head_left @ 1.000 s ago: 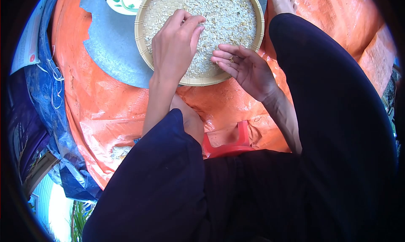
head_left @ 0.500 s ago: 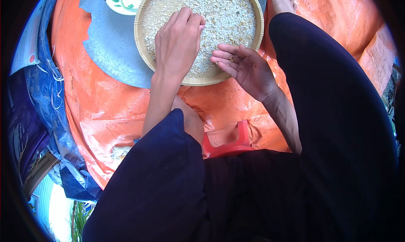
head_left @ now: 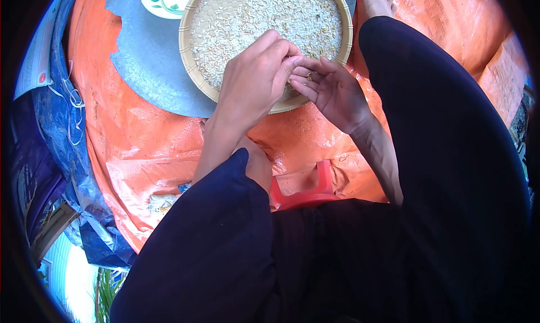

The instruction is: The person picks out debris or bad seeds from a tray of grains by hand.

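A round woven bamboo tray holds a layer of pale rice grains with yellowish, husked-looking ones among them. My left hand is palm down over the tray's near part. Its thumb and fingers are pinched together at the fingertips of my right hand; whatever is in the pinch is hidden. Palm up at the tray's near right rim, my right hand is loosely cupped. A few yellowish grains lie on its fingers.
Under the tray is a grey-blue round sheet with a ragged edge, on an orange tarp. A white plate with green leaves holds brown grain. Nearby are a red plastic stool, a bare foot and a blue tarp.
My left hand has come from over the middle of the tray toward me and to the right, and now meets my right hand's fingertips. My right hand has hardly moved.
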{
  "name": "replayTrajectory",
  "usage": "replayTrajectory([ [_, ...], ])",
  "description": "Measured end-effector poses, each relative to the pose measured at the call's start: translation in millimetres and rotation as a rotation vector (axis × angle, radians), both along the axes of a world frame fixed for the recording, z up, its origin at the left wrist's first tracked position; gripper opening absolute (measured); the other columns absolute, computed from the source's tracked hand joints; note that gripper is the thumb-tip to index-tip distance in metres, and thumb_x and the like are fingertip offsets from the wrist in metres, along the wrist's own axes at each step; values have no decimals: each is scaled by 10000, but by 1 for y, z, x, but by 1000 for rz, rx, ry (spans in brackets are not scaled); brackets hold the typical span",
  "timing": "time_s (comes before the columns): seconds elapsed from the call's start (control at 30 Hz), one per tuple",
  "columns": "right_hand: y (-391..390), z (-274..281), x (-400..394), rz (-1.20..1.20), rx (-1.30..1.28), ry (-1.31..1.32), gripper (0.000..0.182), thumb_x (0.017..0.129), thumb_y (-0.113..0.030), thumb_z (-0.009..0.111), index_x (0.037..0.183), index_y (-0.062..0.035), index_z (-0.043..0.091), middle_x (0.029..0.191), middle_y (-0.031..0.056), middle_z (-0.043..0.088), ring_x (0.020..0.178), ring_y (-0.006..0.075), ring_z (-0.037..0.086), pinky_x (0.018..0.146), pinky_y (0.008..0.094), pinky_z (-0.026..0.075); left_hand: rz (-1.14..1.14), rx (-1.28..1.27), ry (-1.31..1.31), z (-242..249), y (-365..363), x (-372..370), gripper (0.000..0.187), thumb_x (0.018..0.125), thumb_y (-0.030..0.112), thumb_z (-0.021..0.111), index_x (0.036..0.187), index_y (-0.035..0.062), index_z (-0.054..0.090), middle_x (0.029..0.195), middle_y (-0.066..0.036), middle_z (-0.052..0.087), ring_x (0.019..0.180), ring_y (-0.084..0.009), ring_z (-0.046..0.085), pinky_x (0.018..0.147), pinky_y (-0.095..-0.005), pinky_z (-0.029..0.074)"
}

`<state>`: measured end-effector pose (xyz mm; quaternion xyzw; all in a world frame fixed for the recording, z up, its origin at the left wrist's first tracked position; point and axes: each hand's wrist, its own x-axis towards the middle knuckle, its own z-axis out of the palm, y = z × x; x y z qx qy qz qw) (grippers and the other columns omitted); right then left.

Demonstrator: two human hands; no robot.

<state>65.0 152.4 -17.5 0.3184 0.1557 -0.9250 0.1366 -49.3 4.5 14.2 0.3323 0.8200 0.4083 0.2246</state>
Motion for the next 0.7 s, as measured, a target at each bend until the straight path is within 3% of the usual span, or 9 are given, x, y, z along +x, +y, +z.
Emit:
replayTrajectory([
  [0.17,2,-8,4,17,19,-6,469,1010,-297,391,1247,95,493,1192,192,589,1150,257,577,1043,349,445,-18,-44,-33,0,2,2,155,862,206,636,847,52,643,809,-85,581,716,-295,610,611,-392,476],
  [0.37,2,-2,1,3,-30,52,471,1011,-287,393,1271,97,474,1239,200,572,1207,286,543,1043,338,444,43,-71,-32,1,-2,-3,185,857,221,656,815,41,639,777,-92,582,692,-281,612,607,-379,472],
  [0.47,-1,5,-3,-1,20,-38,455,1012,-294,386,1197,96,529,1198,215,598,1187,310,561,1018,341,467,143,-107,-22,2,-10,-12,192,855,214,668,816,29,635,760,-89,588,672,-247,611,602,-354,466],
  [0.7,11,-13,10,40,-92,150,392,1006,-324,440,877,-12,640,883,164,683,882,279,689,805,310,566,258,-184,-8,5,-28,-18,172,855,200,678,834,33,643,733,-70,586,641,-177,591,588,-318,456],
])
